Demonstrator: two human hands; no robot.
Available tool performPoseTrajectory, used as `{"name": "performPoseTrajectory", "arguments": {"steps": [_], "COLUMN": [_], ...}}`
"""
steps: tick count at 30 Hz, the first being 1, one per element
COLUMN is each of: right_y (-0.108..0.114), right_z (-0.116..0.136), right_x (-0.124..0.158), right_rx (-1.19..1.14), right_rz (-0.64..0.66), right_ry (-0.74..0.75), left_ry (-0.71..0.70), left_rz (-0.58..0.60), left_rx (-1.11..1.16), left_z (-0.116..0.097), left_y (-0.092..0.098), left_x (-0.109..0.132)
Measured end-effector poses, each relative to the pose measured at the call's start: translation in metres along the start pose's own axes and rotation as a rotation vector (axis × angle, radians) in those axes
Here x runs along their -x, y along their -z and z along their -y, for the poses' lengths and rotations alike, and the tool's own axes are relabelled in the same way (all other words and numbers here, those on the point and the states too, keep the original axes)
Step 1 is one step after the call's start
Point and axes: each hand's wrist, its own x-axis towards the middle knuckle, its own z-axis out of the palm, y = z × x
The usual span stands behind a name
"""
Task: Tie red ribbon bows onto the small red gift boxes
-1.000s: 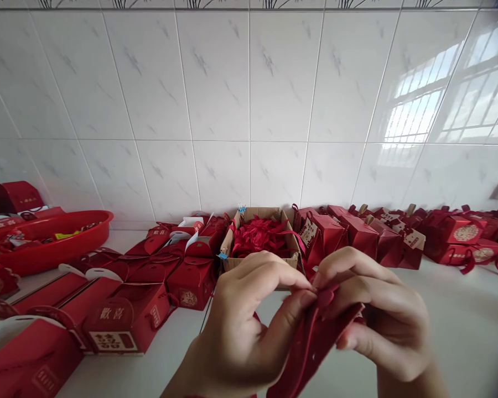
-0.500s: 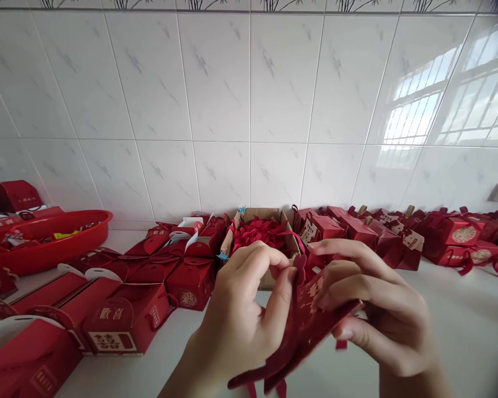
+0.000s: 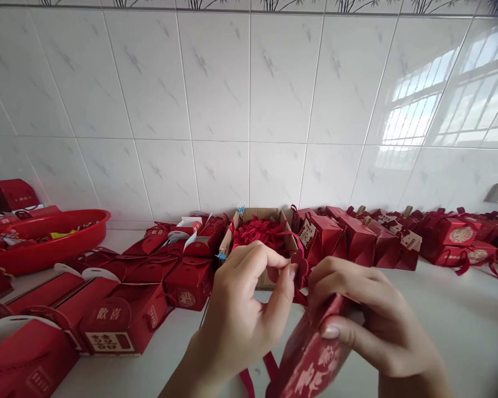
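Observation:
In front of me, my right hand [image 3: 369, 315] is closed around a small red gift box [image 3: 315, 359] with pale gold print, tilted and partly smeared by motion. My left hand [image 3: 249, 298] pinches a small dark red piece with a scalloped edge [image 3: 301, 266] between thumb and forefinger; whether it joins the box is hidden. A red ribbon [image 3: 270, 365] dangles at the box's left side. Behind the hands stands an open cardboard carton [image 3: 291, 243] filled with red ribbons [image 3: 259, 232].
Several red gift boxes [image 3: 122, 315] crowd the left of the white table [image 3: 431, 331]. A red plastic basin [image 3: 78, 237] with wrapped items stands behind them. More red boxes [image 3: 361, 237] line the right back, against the tiled wall [image 3: 219, 99].
My right hand has turned the red box so that its printed side faces me and its lower end tips down. My left hand keeps its pinch in nearly the same place.

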Motion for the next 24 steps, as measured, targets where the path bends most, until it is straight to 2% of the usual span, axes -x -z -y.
{"name": "performPoseTrajectory", "arguments": {"steps": [3, 9, 12, 14, 19, 24], "right_y": [-0.0024, -0.0057, -0.0063, -0.0066, -0.0051, -0.0019], "right_z": [-0.0013, -0.0034, -0.0029, -0.0023, -0.0013, -0.0027], "right_x": [-0.0025, 0.0006, 0.0006, -0.0004, -0.0021, -0.0009], "right_rx": [-0.035, -0.08, -0.098, -0.113, -0.129, -0.144], "right_rz": [0.047, 0.06, 0.062, 0.073, 0.138, 0.226], "right_ry": [-0.002, 0.03, 0.033, 0.031, 0.039, 0.023], "left_ry": [-0.013, 0.05, 0.001, -0.065, -0.189, -0.266], "left_rz": [0.074, 0.344, 0.402, 0.377, 0.192, 0.164], "left_rx": [0.033, 0.125, 0.124, 0.106, -0.113, -0.295], "left_z": [-0.0013, -0.0066, -0.0071, -0.0065, -0.0048, -0.0017], "left_y": [0.0002, 0.0053, 0.0061, 0.0054, 0.0023, 0.0017], "left_x": [0.0006, -0.0029, -0.0054, -0.0061, -0.0051, -0.0054]}}
